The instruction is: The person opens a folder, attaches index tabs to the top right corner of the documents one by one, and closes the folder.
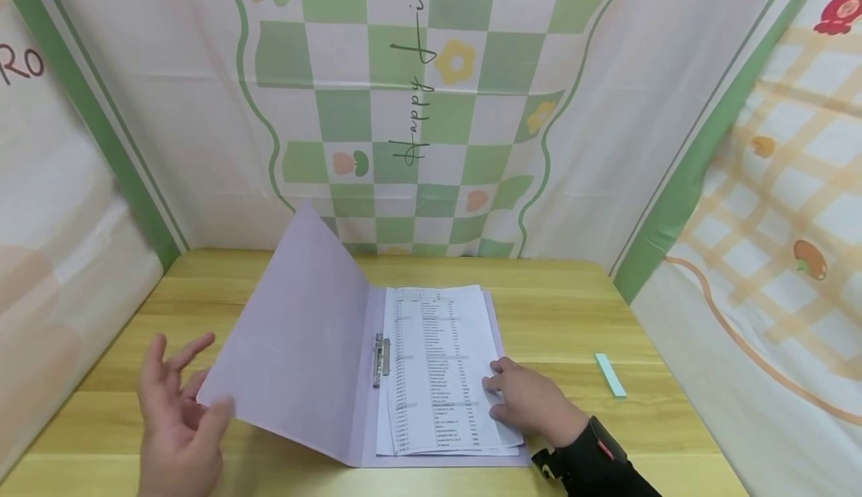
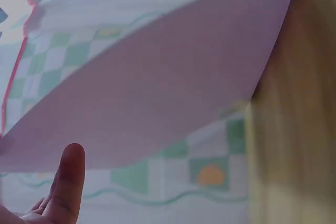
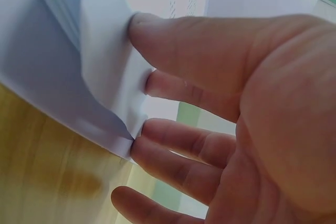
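Against the spread left hand [image 1: 178, 430] leans the folder cover [image 1: 296, 332]; the right hand [image 1: 528, 400] touches papers [image 1: 434, 370], pinch unclear; gentleness avoids creases.

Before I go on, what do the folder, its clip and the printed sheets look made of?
Folder: matte lilac card or thin plastic; its raised cover bends smoothly.
Clip: probably metal, given its silvery shine.
Sheets: matte white paper, judging by thin, curling edges.
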`<action>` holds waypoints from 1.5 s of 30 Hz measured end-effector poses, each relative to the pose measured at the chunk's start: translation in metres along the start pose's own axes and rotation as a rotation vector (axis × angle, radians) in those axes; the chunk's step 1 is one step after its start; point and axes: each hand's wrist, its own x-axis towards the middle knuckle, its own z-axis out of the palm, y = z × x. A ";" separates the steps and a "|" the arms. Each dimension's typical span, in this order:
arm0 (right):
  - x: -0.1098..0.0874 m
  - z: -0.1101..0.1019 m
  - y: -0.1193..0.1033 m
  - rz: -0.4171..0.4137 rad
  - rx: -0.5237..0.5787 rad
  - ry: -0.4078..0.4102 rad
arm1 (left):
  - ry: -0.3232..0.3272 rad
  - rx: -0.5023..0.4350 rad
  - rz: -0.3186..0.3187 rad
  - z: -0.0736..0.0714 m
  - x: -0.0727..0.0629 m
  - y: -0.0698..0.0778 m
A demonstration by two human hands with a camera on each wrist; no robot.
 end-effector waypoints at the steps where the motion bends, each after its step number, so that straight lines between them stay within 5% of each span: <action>1: 0.000 0.000 0.000 -0.001 -0.003 0.002 | -0.009 0.022 0.036 -0.004 0.002 0.002; 2: 0.000 0.000 0.000 -0.001 -0.005 0.004 | -0.017 0.053 0.064 -0.007 0.004 0.003; 7: 0.000 0.001 0.001 -0.006 -0.009 0.008 | -0.012 0.515 0.128 -0.018 0.007 0.009; 9: 0.000 0.001 0.001 -0.013 -0.015 0.010 | -0.016 0.642 0.207 -0.021 0.010 0.009; 14: 0.000 0.001 0.001 -0.017 -0.012 0.007 | -0.048 0.808 0.395 -0.026 0.017 0.008; 21: 0.000 0.002 0.000 0.000 -0.006 0.007 | -0.103 0.966 0.497 -0.040 0.017 -0.001; 24: 0.000 0.002 0.000 0.001 -0.010 0.010 | -0.145 1.055 0.447 -0.047 0.013 -0.003; 31: 0.000 0.002 0.000 0.000 -0.020 0.015 | -0.304 1.262 0.190 -0.059 0.005 0.000; 39: -0.001 0.002 0.000 -0.004 -0.012 0.021 | -0.481 1.404 0.123 -0.062 -0.003 -0.012; 45: -0.002 0.001 -0.001 -0.022 0.001 0.023 | -0.576 1.399 0.075 -0.059 -0.010 -0.022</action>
